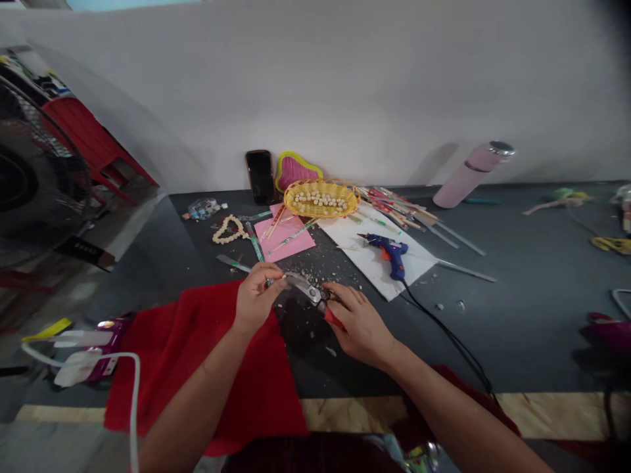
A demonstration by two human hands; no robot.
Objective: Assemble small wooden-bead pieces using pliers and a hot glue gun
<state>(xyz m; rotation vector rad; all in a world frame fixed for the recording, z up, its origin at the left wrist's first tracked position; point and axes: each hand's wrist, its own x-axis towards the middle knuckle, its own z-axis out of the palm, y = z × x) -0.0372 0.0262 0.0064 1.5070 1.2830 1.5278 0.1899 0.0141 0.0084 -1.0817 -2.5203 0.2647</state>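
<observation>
My right hand [362, 323] is wrapped round the red handles of a pair of pruning shears [310, 291], its metal jaws pointing left. Just off the jaw tips, my left hand [257, 297] pinches something small and pale that I cannot make out. Cut crumbs [315, 266] lie scattered on the dark table beneath and behind the shears. A red cloth [197, 355] spreads under my left forearm. Beyond my hands sits a yellow woven basket [323, 209] holding small pale pieces. A heart-shaped outline of pale pieces [229, 230] lies behind my left hand.
A blue glue gun [389, 253] rests on a white sheet [362, 266], its cord running to the front edge. Pink paper [286, 236], chopsticks [404, 210], a phone [260, 176] and a pink bottle [470, 174] stand or lie farther back. A purple power strip [106, 348] is at left.
</observation>
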